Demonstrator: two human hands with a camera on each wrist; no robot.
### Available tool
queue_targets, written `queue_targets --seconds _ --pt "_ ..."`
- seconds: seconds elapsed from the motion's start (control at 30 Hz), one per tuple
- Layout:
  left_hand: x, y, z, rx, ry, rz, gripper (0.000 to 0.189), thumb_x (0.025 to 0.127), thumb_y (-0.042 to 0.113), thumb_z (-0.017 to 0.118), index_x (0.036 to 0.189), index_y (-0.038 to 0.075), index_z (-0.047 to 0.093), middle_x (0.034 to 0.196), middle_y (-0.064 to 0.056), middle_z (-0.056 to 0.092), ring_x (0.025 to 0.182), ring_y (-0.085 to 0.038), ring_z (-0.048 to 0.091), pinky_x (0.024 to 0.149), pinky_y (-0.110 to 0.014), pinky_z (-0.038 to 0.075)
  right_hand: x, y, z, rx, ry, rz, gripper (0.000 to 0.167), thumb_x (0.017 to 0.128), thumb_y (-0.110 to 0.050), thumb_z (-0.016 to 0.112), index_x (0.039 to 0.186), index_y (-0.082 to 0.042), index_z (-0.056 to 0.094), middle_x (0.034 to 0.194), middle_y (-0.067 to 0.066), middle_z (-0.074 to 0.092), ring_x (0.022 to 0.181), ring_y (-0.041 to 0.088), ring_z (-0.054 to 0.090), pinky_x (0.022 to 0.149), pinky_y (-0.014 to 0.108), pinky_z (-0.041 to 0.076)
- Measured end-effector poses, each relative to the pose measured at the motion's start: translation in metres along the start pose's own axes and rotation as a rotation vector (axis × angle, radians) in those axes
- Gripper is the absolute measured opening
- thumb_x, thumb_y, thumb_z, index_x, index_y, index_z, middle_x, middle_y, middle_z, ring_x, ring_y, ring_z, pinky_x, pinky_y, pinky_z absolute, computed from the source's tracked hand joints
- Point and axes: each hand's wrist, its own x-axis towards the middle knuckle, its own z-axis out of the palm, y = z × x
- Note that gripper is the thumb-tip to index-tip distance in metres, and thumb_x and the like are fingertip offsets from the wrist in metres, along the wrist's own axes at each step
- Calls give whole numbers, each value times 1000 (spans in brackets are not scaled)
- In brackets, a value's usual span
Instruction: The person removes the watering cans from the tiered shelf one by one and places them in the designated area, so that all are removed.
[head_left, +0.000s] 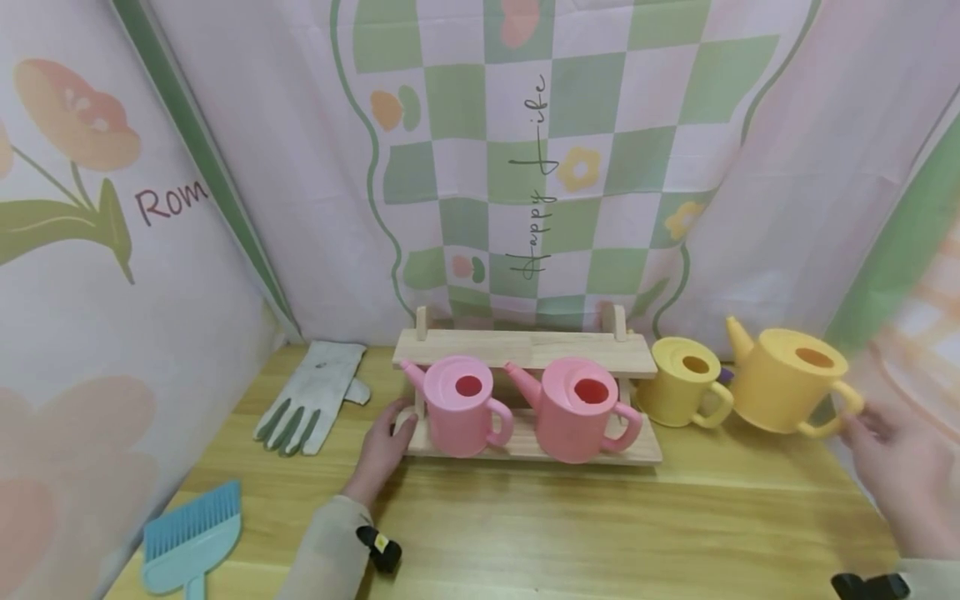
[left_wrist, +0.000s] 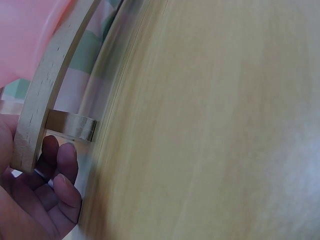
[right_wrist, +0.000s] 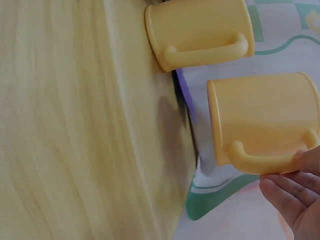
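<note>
Checked cloth (head_left: 457, 100) backs the bench (head_left: 525, 517). My right grip (head_left: 903, 475) pinches the bigger can (head_left: 780, 387) by its handle (right_wrist: 260, 164), right of the smaller can (head_left: 670, 393); my left grip (head_left: 382, 454) holds the shelf (head_left: 525, 347). I judge the bigger can light, stiff, slick-walled; its handle offers the best hold.

Two pink plastic watering cans (head_left: 456, 425) were counted, plus two yellow plastic watering cans (head_left: 776, 387). One two-tier pale wooden shelf (head_left: 525, 349), one white-and-grey-green glove (head_left: 321, 387), one light-blue plastic brush (head_left: 197, 542), one wooden table (head_left: 570, 533) were logged. One bare left hand (head_left: 384, 450), one bare right hand (head_left: 898, 467), two black wrist-worn devices (head_left: 385, 553) were tallied.
</note>
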Motion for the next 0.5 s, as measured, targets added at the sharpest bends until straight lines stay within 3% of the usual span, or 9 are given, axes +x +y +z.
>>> queue_targets --seconds 0.07,0.2,0.5 --pt "0 -1 0 3 2 6 46 101 33 53 142 13 49 148 -14 44 132 -38 43 105 -54 38 0 3 4 -23 -2 -1 31 97 -18 58 117 6 60 74 -46 41 63 -22 39 48 14 40" --pt "0 -1 0 2 6 22 45 101 32 54 141 12 50 147 -15 45 132 -38 43 106 -54 38 1 10 10 -45 -8 19 40 97 -22 56 123 9 56 73 -45 39 60 -22 39 47 15 41" --pt "-2 1 0 -5 11 22 45 100 31 55 140 12 51 147 -16 45 131 -39 44 105 -55 38 1 28 27 -40 5 8 36 97 -22 55 116 9 60 69 -50 36 58 -21 40 49 14 38"
